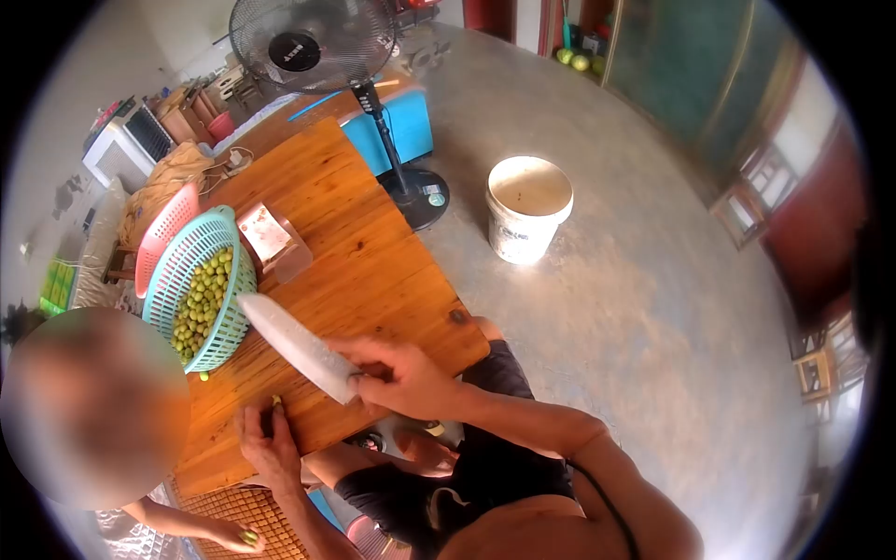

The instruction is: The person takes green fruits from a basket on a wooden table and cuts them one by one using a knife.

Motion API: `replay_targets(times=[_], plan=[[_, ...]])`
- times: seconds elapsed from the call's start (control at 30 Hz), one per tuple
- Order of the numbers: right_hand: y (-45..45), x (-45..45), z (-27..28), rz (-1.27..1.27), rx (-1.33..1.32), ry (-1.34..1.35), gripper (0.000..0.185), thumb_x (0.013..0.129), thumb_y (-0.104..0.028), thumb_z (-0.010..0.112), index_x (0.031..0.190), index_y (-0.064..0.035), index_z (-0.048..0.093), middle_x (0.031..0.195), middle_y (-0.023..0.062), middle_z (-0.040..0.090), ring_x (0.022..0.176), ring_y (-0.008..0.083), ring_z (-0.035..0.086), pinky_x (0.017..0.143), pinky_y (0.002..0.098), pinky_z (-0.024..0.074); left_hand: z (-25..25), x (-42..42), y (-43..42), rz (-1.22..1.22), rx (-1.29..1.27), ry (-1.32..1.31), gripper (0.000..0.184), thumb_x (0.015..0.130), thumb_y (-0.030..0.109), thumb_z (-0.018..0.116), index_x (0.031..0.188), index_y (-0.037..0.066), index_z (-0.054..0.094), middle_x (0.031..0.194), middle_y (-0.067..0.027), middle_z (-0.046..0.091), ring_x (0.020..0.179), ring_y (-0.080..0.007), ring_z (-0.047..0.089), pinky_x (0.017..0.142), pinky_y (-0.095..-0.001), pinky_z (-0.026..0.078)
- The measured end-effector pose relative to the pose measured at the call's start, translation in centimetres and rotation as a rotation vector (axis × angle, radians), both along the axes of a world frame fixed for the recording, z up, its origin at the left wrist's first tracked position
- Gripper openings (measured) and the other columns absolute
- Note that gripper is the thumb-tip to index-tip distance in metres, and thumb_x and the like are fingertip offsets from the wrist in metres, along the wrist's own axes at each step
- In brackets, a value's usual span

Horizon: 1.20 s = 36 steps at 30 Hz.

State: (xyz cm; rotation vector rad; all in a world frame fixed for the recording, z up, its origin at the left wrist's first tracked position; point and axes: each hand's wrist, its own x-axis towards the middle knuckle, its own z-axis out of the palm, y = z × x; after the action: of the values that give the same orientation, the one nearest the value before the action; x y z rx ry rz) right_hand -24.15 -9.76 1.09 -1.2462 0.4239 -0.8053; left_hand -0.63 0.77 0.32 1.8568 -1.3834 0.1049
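Head cam: R hand (397, 373) closed round handle of knife (297, 343), blade raised above surface (401, 294), apart from fruit. L hand (268, 448) rests at near edge, thumb & fingertips at one small fruit (277, 400); pinched or just touched, can't tell. Hands apart from each other.

Progress (est.): early. Main lot of green fruit (203, 299) sits whole, as far as visible, in teal basket (224, 331); one stray (204, 376) on surface just beside it. Fruit at L hand: cut or uncut, too small to tell. Tray (297, 257) nr. basket, contents unclear, so done qty unknown. Co-worker's hand (227, 535) holds green fruit too, below surface edge.
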Motion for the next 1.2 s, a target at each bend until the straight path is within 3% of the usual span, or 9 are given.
replay_targets(times=[0.07, 0.2, 0.3, 0.37, 0.43, 0.6, 0.77, 1.0, 1.2], plan=[[-0.5, -1.4, -0.3, -0.049, 0.014, -0.163, 0.057, 0.096, 0.008, 0.055, 0.15, -0.0079, 0.049, 0.108, 0.0099, 0.07, 0.077, 0.0121, 0.068, 0.064, 0.0253, 0.0552, 0.1, 0.0, -0.2, 0.008, -0.014, -0.008, 0.013, 0.087, 0.0, 0.068, 0.1, 0.002, 0.066, 0.094, -0.0152, 0.061, 0.086, -0.034, 0.06, 0.077, -0.0411, 0.049], [-2.8, -7.5, 1.2, -0.405, 0.181, -0.382, 0.051, 0.094, -0.006, 0.064, 0.144, -0.0044, 0.053, 0.093, 0.005, 0.066, 0.066, 0.0147, 0.066, 0.061, 0.0274, 0.0554, 0.2, 0.0, 0.0, 0.004, 0.003, -0.044, 0.012, 0.089, 0.001, 0.066, 0.101, 0.001, 0.067, 0.093, -0.015, 0.063, 0.086, -0.0317, 0.062, 0.079, -0.0395, 0.05], [-10.4, -14.7, 1.3, -0.768, -0.024, -0.368, 0.047, 0.096, -0.026, 0.061, 0.135, 0.0001, 0.055, 0.09, 0.007, 0.064, 0.068, 0.0168, 0.062, 0.059, 0.0331, 0.0515, 0.4, -0.1, 0.1, 0.015, 0.001, -0.041, 0.013, 0.089, 0.001, 0.066, 0.103, 0.001, 0.067, 0.093, -0.0153, 0.063, 0.086, -0.0321, 0.062, 0.079, -0.0398, 0.049], [-17.0, -21.4, 3.4, -0.938, 0.007, -0.196, 0.03, 0.098, -0.027, 0.06, 0.112, -0.0009, 0.058, 0.088, 0.0092, 0.065, 0.067, 0.0172, 0.061, 0.058, 0.0307, 0.0498, 0.2, 0.1, 0.0, -0.001, -0.017, -0.061, 0.014, 0.09, 0.002, 0.067, 0.104, 0.001, 0.067, 0.094, -0.016, 0.063, 0.086, -0.0328, 0.062, 0.079, -0.0398, 0.049], [-23.9, -25.9, 4.9, -1.026, 0.227, -0.638, 0.022, 0.099, -0.022, 0.059, 0.107, -0.0017, 0.057, 0.086, 0.0103, 0.066, 0.067, 0.0163, 0.061, 0.055, 0.0255, 0.0474, -0.1, 0.3, 0.1, 0.008, -0.016, -0.08, 0.014, 0.089, 0.002, 0.068, 0.103, 0.002, 0.067, 0.093, -0.0157, 0.063, 0.086, -0.0325, 0.062, 0.077, -0.0402, 0.05], [-20.7, -22.1, 2.8, -0.458, 0.242, -0.641, 0.02, 0.101, -0.017, 0.059, 0.115, -0.0019, 0.056, 0.101, 0.0113, 0.067, 0.063, 0.0136, 0.055, 0.054, 0.0242, 0.0455, -0.8, 1.0, 1.3, 0.072, 0.006, 0.109, 0.012, 0.089, 0.004, 0.07, 0.101, 0.005, 0.068, 0.089, -0.0145, 0.063, 0.078, -0.0298, 0.064, 0.071, -0.0382, 0.052], [-8.1, -10.7, 5.3, -0.585, -0.146, 0.05, 0.052, 0.099, -0.025, 0.06, 0.142, 0.0039, 0.053, 0.077, 0.0032, 0.063, 0.053, 0.0085, 0.049, 0.05, 0.0223, 0.0387, 0.8, -0.2, 0.8, 0.079, 0.006, 0.035, 0.012, 0.089, 0.014, 0.072, 0.099, 0.008, 0.068, 0.088, -0.0133, 0.065, 0.081, -0.0323, 0.064, 0.071, -0.0409, 0.052], [-5.7, -6.1, 2.9, -0.162, -0.15, 0.133, 0.008, 0.096, -0.008, 0.065, 0.096, -0.0005, 0.064, 0.063, 0.0031, 0.058, 0.046, 0.0091, 0.049, 0.045, 0.024, 0.0389, 1.4, 1.5, -0.2, 0.113, 0.065, 0.03, 0.013, 0.086, 0.011, 0.07, 0.098, 0.007, 0.068, 0.094, -0.0138, 0.066, 0.09, -0.0356, 0.065, 0.077, -0.044, 0.052], [-4.5, -3.9, 0.1, -0.179, -0.175, 0.231, 0.014, 0.099, -0.01, 0.063, 0.103, 0.0029, 0.066, 0.059, 0.0018, 0.053, 0.046, 0.0093, 0.046, 0.045, 0.024, 0.0351, 0.9, 7.0, 1.2, 0.214, 0.034, 0.033, 0.014, 0.087, 0.013, 0.07, 0.099, 0.007, 0.067, 0.106, -0.0149, 0.068, 0.1, -0.0366, 0.065, 0.083, -0.0441, 0.053]])
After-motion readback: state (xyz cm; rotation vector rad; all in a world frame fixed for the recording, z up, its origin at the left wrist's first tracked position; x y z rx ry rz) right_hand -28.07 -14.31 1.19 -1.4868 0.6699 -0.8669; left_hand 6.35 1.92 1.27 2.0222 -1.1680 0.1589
